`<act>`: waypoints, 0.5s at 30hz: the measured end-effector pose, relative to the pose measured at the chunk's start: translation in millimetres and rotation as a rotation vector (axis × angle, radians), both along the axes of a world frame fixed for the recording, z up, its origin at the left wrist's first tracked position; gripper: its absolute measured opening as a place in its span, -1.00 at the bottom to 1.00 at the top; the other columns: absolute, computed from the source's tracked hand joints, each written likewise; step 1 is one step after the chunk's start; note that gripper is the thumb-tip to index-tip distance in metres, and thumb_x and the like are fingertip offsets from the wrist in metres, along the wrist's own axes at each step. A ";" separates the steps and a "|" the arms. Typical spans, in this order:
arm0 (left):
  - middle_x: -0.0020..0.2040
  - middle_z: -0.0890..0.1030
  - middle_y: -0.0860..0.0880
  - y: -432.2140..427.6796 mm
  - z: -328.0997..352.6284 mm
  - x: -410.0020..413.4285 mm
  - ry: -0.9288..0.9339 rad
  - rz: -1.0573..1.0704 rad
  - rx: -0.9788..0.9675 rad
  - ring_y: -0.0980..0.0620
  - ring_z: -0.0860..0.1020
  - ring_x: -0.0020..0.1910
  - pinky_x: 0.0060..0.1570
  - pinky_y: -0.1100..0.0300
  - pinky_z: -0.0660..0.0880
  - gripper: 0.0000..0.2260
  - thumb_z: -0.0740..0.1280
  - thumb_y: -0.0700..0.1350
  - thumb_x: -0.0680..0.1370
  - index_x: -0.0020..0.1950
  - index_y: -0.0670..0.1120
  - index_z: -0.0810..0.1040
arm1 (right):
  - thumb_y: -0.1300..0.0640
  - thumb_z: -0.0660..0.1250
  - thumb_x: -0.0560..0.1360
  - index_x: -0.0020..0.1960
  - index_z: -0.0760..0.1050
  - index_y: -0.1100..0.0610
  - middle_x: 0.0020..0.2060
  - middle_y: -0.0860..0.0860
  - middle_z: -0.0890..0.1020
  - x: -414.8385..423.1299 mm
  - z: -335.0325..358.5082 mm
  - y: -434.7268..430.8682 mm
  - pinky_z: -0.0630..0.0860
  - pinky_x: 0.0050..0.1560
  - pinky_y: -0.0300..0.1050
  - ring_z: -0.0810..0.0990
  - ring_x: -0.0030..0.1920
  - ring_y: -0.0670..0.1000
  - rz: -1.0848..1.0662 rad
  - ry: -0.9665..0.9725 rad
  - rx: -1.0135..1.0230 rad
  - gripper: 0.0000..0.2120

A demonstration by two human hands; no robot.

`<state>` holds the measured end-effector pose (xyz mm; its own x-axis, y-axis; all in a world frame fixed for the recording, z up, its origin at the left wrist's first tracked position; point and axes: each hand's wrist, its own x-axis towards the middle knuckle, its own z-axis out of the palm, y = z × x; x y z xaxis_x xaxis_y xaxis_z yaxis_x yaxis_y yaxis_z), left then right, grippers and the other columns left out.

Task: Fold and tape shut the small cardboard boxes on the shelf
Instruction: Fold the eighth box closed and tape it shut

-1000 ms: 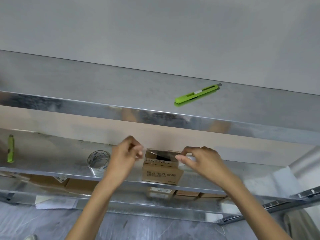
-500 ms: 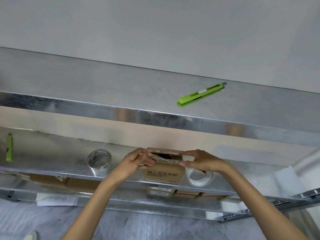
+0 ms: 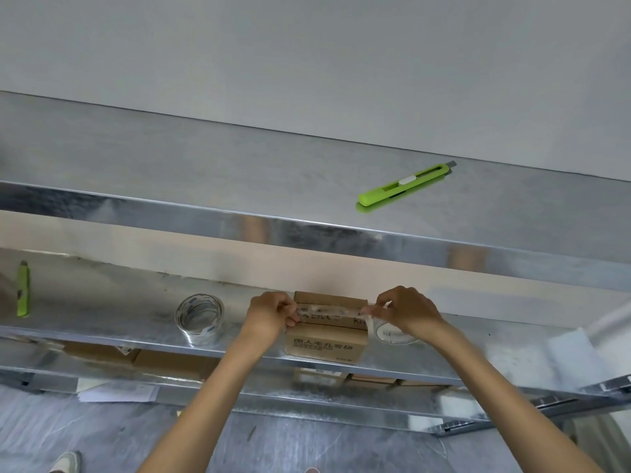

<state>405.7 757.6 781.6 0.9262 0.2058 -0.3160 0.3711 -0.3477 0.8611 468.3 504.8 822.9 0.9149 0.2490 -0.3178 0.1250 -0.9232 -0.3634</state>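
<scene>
A plain, pale grey painted wall rises behind a silvery galvanised metal shelving unit, seen from above in soft, even indoor light. The broad top shelf meets the wall along a thin dark seam, and its mottled front lip gives back blurred, warm-toned reflections. Beneath it, the strip of wall behind the middle shelf reads pinkish beige. A lower shelf runs under that, partly in shadow. Below the unit lies a grey, streaked floor, dull and scuffed with pale lines.
</scene>
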 end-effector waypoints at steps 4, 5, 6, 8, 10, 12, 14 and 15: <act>-0.34 0.66 -0.09 -1.3 -0.8 2.1 0.026 0.085 -0.014 0.13 0.59 -0.46 -0.36 0.33 0.54 -0.87 0.32 -0.33 0.52 -0.22 -0.20 0.56 | -0.26 0.31 0.46 -0.18 0.56 -0.03 -0.21 -0.11 0.59 -9.2 -6.6 11.0 0.34 -0.23 -0.20 0.52 -0.22 -0.06 0.014 -0.133 -0.120 -0.70; -0.35 0.65 -0.06 -1.7 -0.4 2.8 0.032 0.089 -0.005 0.14 0.59 -0.47 -0.37 0.34 0.53 -0.88 0.34 -0.32 0.52 -0.22 -0.20 0.56 | -0.25 0.31 0.46 -0.18 0.55 -0.04 -0.21 -0.11 0.61 -10.9 -9.1 11.3 0.34 -0.23 -0.21 0.52 -0.21 -0.06 0.015 -0.172 -0.137 -0.71; -0.36 0.65 -0.05 -2.1 0.1 3.8 0.035 0.091 0.002 0.14 0.59 -0.47 -0.37 0.34 0.53 -0.88 0.35 -0.30 0.51 -0.22 -0.19 0.56 | -0.25 0.30 0.46 -0.17 0.54 -0.04 -0.21 -0.11 0.62 -11.8 -12.1 10.9 0.34 -0.23 -0.21 0.54 -0.20 -0.06 0.009 -0.195 -0.138 -0.72; -0.38 0.65 -0.04 -2.5 1.1 4.8 0.035 0.090 0.011 0.13 0.60 -0.46 -0.34 0.32 0.55 -0.89 0.39 -0.28 0.49 -0.24 -0.19 0.56 | -0.25 0.29 0.47 -0.18 0.53 -0.04 -0.23 -0.10 0.64 -12.2 -17.2 9.8 0.37 -0.23 -0.21 0.58 -0.18 -0.04 -0.009 -0.198 -0.121 -0.71; -0.39 0.65 -0.05 -1.7 1.9 5.6 0.029 0.081 0.020 0.11 0.60 -0.46 -0.35 0.30 0.56 -0.89 0.41 -0.28 0.48 -0.26 -0.20 0.57 | -0.25 0.28 0.47 -0.18 0.53 -0.04 -0.20 -0.11 0.63 -11.5 -21.6 10.5 0.40 -0.21 -0.21 0.58 -0.17 -0.05 -0.016 -0.188 -0.126 -0.71; -0.39 0.66 -0.06 -0.9 2.3 6.5 0.026 0.061 0.049 0.09 0.62 -0.44 -0.34 0.28 0.57 -0.88 0.42 -0.28 0.46 -0.28 -0.19 0.56 | -0.28 0.27 0.47 -0.15 0.55 -0.03 -0.18 -0.12 0.60 -10.5 -24.4 11.2 0.39 -0.20 -0.21 0.55 -0.17 -0.06 -0.021 -0.178 -0.144 -0.68; -0.39 0.66 -0.08 -0.3 2.0 8.5 0.036 0.040 0.085 0.07 0.63 -0.42 -0.31 0.24 0.60 -0.87 0.43 -0.28 0.44 -0.29 -0.18 0.56 | -0.29 0.27 0.47 -0.14 0.55 -0.01 -0.19 -0.12 0.56 -9.2 -26.8 11.3 0.37 -0.21 -0.21 0.51 -0.19 -0.06 -0.030 -0.149 -0.151 -0.65; -0.39 0.66 -0.09 -0.1 1.8 10.1 0.044 0.028 0.106 0.05 0.64 -0.40 -0.27 0.19 0.62 -0.87 0.44 -0.28 0.43 -0.30 -0.17 0.55 | -0.29 0.27 0.46 -0.14 0.55 0.00 -0.19 -0.11 0.57 -8.4 -28.2 11.2 0.37 -0.21 -0.21 0.53 -0.18 -0.05 -0.032 -0.131 -0.157 -0.65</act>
